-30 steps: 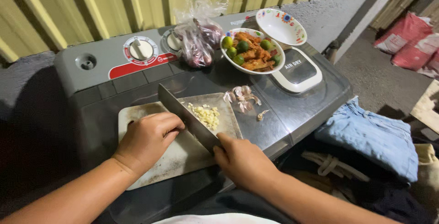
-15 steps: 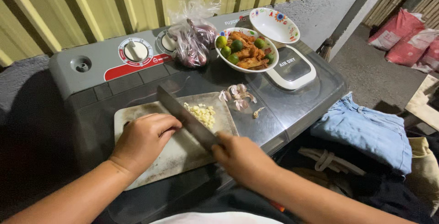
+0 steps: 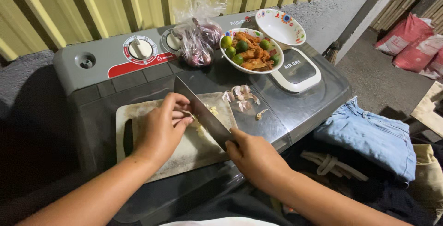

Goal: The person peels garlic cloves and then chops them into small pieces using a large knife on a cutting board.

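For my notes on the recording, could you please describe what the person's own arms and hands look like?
Both arms are bare as far as the picture shows, with no sleeves over the forearms. The left hand and the right hand wear no gloves, and no rings, watch or bracelet can be seen. A strip of white cloth shows at the bottom edge, probably the person's top.

Right hand grips cleaver.

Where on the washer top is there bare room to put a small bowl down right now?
Bare lid runs between the control panel and the cutting board's far edge, and right of the garlic skins toward the front corner. Crowded: the board, under the left hand, the knife and the right hand; and the back right, with the bag and bowls.
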